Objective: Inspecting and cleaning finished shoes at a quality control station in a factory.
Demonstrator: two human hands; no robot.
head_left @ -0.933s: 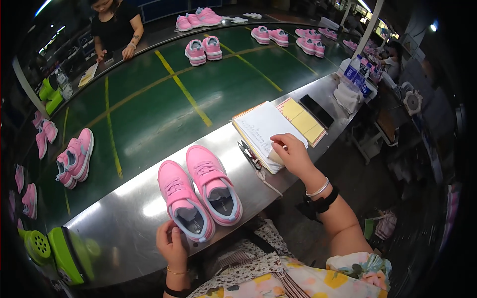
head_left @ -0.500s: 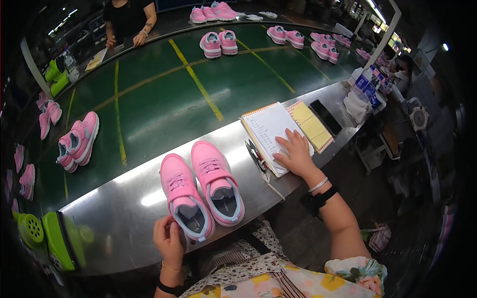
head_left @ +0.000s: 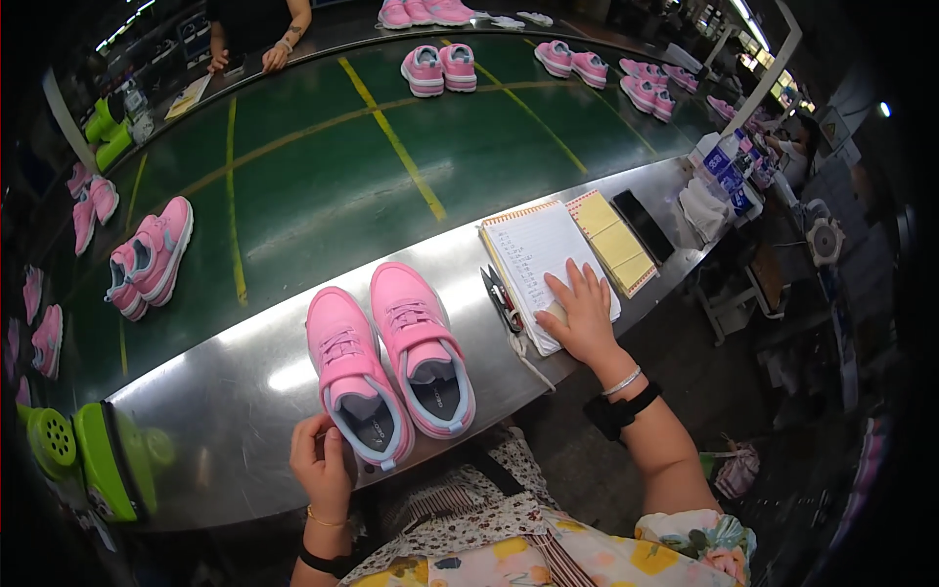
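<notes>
A pair of pink sneakers stands side by side on the metal ledge in front of me, toes pointing away. The left sneaker [head_left: 352, 377] and the right sneaker [head_left: 423, 342] have straps, pale blue collars and dark insoles. Beside the left sneaker's heel is my left hand [head_left: 321, 465], its fingers loosely bent and the thumb apart; I see nothing held. Whether its fingertips touch the shoe I cannot tell. My right hand [head_left: 584, 318] lies spread, palm down, on an open spiral notebook [head_left: 523, 245] with handwriting on its page.
Small black-handled snips [head_left: 501, 298] and a white cord lie by the notebook; a yellow notepad [head_left: 611, 242] and a black phone [head_left: 643, 225] flank it. More pink sneakers [head_left: 152, 259] stand on the green belt [head_left: 313, 196]. Green tape dispenser [head_left: 106, 460] sits at left. A person's hands [head_left: 277, 56] rest opposite.
The view has shifted slightly, so the belt's far side sits higher. Both hands keep nearly the same places, by the left sneaker's heel and on the notebook.
</notes>
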